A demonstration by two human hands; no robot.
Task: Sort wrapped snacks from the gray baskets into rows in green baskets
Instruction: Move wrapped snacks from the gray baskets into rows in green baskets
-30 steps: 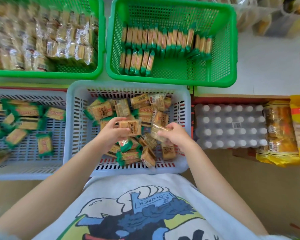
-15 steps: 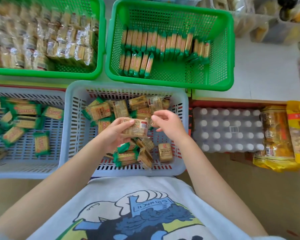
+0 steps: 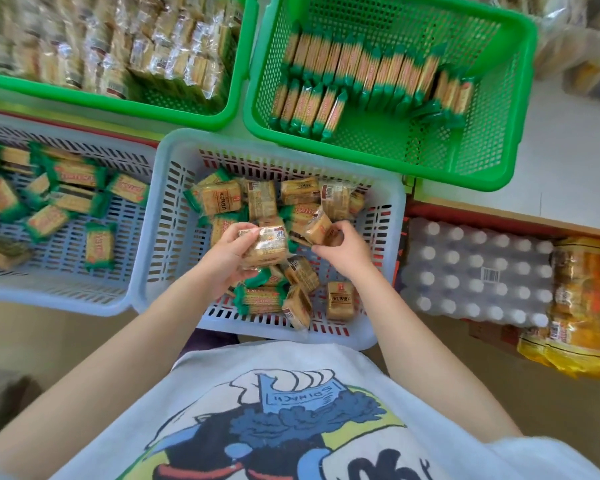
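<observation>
A gray basket [image 3: 174, 216] in front of me holds a loose heap of clear-wrapped and green-wrapped snacks. My left hand [image 3: 227, 258] grips a small stack of clear-wrapped snacks [image 3: 267, 245] above the heap. My right hand [image 3: 343, 251] pinches another clear-wrapped snack [image 3: 317, 228] just right of that stack. Behind, the right green basket [image 3: 499, 109] holds green-wrapped snacks [image 3: 371, 69] standing in two rows. The left green basket [image 3: 229, 112] is packed with clear-wrapped snacks [image 3: 160, 50].
A second gray basket [image 3: 66, 292] at the left holds scattered green-wrapped snacks. A shrink-wrapped pack of bottles [image 3: 478, 271] and yellow snack bags [image 3: 582, 299] lie to the right. More bagged goods [image 3: 575, 46] sit at the far right.
My left hand lifted its stack of clear-wrapped snacks slightly. My right hand added a snack to that stack, then reached back into the heap and took hold of another one.
</observation>
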